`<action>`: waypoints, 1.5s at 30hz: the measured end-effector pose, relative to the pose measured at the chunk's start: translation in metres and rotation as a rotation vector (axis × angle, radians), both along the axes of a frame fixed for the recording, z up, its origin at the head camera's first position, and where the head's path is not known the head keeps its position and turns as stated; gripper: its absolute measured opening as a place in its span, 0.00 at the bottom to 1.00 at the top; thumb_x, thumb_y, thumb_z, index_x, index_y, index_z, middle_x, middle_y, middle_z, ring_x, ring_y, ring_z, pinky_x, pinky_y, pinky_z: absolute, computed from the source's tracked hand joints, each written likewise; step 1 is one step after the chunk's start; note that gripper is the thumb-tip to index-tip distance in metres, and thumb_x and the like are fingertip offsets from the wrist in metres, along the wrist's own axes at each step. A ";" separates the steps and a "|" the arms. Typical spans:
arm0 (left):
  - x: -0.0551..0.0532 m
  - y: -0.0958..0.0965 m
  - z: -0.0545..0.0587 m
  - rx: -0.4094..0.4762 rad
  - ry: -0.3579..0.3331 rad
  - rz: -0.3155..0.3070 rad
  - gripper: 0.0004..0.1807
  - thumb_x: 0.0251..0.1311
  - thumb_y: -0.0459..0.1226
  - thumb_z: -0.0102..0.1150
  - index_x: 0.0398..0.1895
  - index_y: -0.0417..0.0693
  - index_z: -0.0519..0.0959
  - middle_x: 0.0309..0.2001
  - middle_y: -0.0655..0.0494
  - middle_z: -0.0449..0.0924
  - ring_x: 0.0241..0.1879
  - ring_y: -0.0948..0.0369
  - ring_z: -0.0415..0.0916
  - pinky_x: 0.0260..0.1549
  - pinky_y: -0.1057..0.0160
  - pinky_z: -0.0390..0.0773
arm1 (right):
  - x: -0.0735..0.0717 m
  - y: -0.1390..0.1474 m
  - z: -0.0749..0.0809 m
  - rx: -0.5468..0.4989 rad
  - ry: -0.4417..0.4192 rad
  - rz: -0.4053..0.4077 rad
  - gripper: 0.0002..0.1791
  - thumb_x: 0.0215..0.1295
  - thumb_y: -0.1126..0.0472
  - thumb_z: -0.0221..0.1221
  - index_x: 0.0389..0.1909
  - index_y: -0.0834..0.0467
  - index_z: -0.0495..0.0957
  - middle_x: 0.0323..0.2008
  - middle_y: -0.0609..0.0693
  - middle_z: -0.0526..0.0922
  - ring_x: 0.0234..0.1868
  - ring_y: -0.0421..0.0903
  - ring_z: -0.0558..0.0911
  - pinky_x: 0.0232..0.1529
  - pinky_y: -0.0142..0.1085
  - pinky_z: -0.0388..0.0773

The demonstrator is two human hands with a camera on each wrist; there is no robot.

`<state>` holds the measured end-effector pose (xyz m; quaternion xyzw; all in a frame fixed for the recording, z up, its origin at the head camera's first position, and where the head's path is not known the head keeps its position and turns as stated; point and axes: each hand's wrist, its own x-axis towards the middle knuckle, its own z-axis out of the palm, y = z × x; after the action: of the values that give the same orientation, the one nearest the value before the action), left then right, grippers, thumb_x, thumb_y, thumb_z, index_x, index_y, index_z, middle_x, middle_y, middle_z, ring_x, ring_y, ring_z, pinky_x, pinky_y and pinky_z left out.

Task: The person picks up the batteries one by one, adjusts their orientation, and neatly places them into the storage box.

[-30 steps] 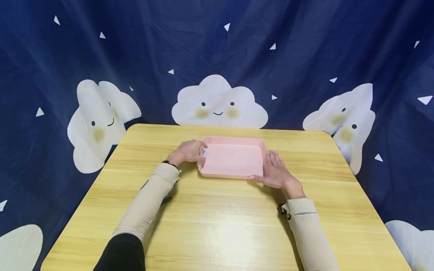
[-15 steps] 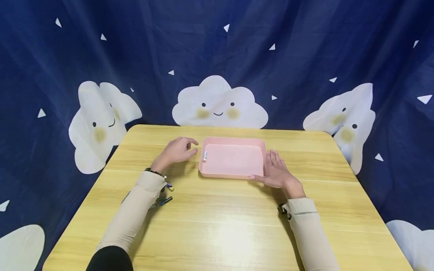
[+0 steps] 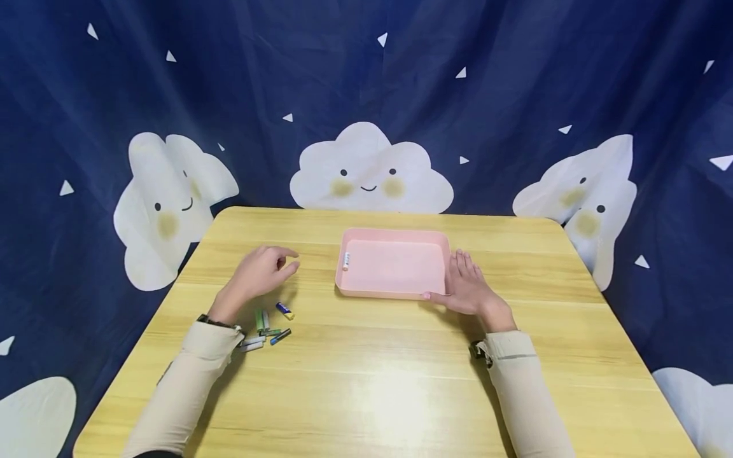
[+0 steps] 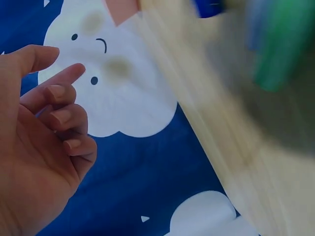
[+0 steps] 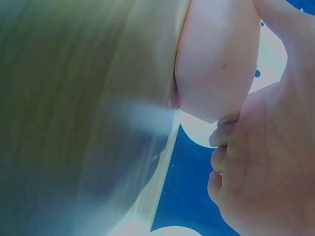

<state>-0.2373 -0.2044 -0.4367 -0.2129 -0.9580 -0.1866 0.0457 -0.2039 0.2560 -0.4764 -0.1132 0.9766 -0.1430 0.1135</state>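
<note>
A pink tray sits on the table toward the back. One white battery lies along its left inner wall. My left hand hovers left of the tray, holding nothing; its fingers are loosely bent in the left wrist view, with thumb and forefinger apart. Below and beside this hand lie a blue-and-yellow battery, a black-and-blue battery, green batteries and white batteries. With its fingers straight, my right hand rests against the tray's right end, thumb at the front right corner.
The wooden table fills the lower view, its rounded far edge close behind the tray. A dark blue curtain with cloud prints hangs around the back and sides. My left forearm partly covers the battery pile.
My left hand has let go of the white battery inside the tray and moved left and nearer, uncovering the loose batteries. My right hand stays against the tray.
</note>
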 end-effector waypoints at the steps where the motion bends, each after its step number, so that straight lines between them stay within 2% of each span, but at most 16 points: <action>1: 0.004 -0.002 -0.001 -0.016 0.000 0.002 0.18 0.69 0.47 0.60 0.52 0.47 0.88 0.16 0.61 0.65 0.16 0.64 0.57 0.17 0.64 0.56 | 0.000 0.000 0.000 0.001 0.000 0.000 0.71 0.64 0.22 0.52 0.79 0.75 0.34 0.81 0.72 0.32 0.83 0.70 0.35 0.81 0.63 0.37; 7: 0.026 -0.014 -0.013 -0.131 -0.008 0.005 0.20 0.70 0.49 0.60 0.52 0.44 0.87 0.15 0.62 0.64 0.16 0.65 0.58 0.16 0.64 0.58 | 0.000 0.002 0.000 0.007 -0.001 0.006 0.70 0.64 0.22 0.52 0.79 0.76 0.34 0.81 0.73 0.31 0.82 0.70 0.34 0.80 0.63 0.37; 12: 0.037 -0.020 -0.021 -0.200 0.028 0.021 0.24 0.67 0.53 0.63 0.47 0.42 0.89 0.13 0.64 0.68 0.14 0.67 0.63 0.16 0.62 0.67 | -0.001 0.002 0.000 0.006 0.008 0.010 0.70 0.65 0.23 0.52 0.79 0.76 0.33 0.80 0.73 0.31 0.82 0.70 0.34 0.80 0.63 0.37; 13: 0.039 -0.021 -0.022 -0.204 0.032 0.025 0.24 0.67 0.54 0.63 0.45 0.42 0.89 0.13 0.63 0.69 0.14 0.66 0.63 0.16 0.62 0.68 | -0.002 0.002 0.000 0.009 0.008 0.011 0.70 0.65 0.23 0.51 0.79 0.76 0.33 0.80 0.73 0.31 0.82 0.70 0.34 0.80 0.63 0.37; 16: 0.043 -0.022 -0.025 -0.234 0.022 0.042 0.26 0.65 0.58 0.64 0.26 0.45 0.85 0.14 0.63 0.63 0.14 0.65 0.62 0.15 0.62 0.65 | -0.003 0.002 0.000 0.011 0.005 0.012 0.70 0.65 0.22 0.51 0.79 0.75 0.33 0.81 0.73 0.30 0.83 0.70 0.34 0.80 0.63 0.36; 18: 0.045 -0.022 -0.028 -0.254 0.009 0.049 0.29 0.65 0.60 0.63 0.16 0.50 0.76 0.13 0.63 0.58 0.14 0.64 0.59 0.15 0.63 0.61 | -0.004 0.001 0.000 0.010 0.006 0.011 0.70 0.64 0.22 0.51 0.79 0.75 0.33 0.81 0.73 0.31 0.83 0.70 0.34 0.80 0.63 0.37; 20: 0.046 -0.022 -0.030 -0.270 0.001 0.055 0.33 0.65 0.62 0.62 0.11 0.54 0.65 0.14 0.64 0.54 0.13 0.64 0.58 0.14 0.64 0.59 | -0.005 0.001 0.001 0.005 0.009 0.010 0.71 0.64 0.22 0.52 0.79 0.75 0.33 0.81 0.73 0.31 0.83 0.70 0.34 0.80 0.63 0.37; 23: 0.048 -0.020 -0.031 -0.272 0.012 0.062 0.35 0.63 0.64 0.62 0.09 0.56 0.61 0.13 0.65 0.53 0.12 0.64 0.57 0.14 0.64 0.59 | -0.006 0.000 0.003 0.005 0.011 0.007 0.70 0.64 0.23 0.52 0.79 0.75 0.33 0.81 0.72 0.30 0.83 0.70 0.34 0.80 0.63 0.37; 27: 0.051 -0.017 -0.031 -0.270 0.017 0.069 0.37 0.61 0.65 0.63 0.07 0.56 0.60 0.12 0.65 0.54 0.12 0.64 0.58 0.14 0.64 0.60 | -0.006 0.000 0.004 0.005 0.007 0.006 0.70 0.65 0.23 0.53 0.79 0.75 0.32 0.81 0.72 0.30 0.83 0.69 0.33 0.80 0.63 0.36; 39: 0.058 -0.014 -0.039 -0.299 -0.042 0.087 0.38 0.56 0.67 0.66 0.06 0.56 0.59 0.13 0.64 0.57 0.13 0.63 0.58 0.14 0.62 0.60 | -0.004 0.001 0.001 0.003 0.003 0.005 0.70 0.65 0.23 0.52 0.79 0.75 0.33 0.81 0.73 0.31 0.83 0.70 0.34 0.80 0.64 0.37; 45: 0.060 -0.011 -0.038 -0.323 -0.061 0.086 0.37 0.53 0.67 0.69 0.08 0.56 0.61 0.14 0.63 0.60 0.14 0.63 0.60 0.14 0.62 0.60 | -0.003 0.002 -0.002 -0.002 0.002 0.000 0.70 0.64 0.22 0.52 0.79 0.75 0.34 0.81 0.72 0.32 0.83 0.70 0.35 0.80 0.64 0.37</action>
<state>-0.1771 -0.2155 -0.4747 -0.1703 -0.9847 -0.0346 -0.0103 -0.2071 0.2577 -0.4781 -0.1134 0.9766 -0.1439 0.1124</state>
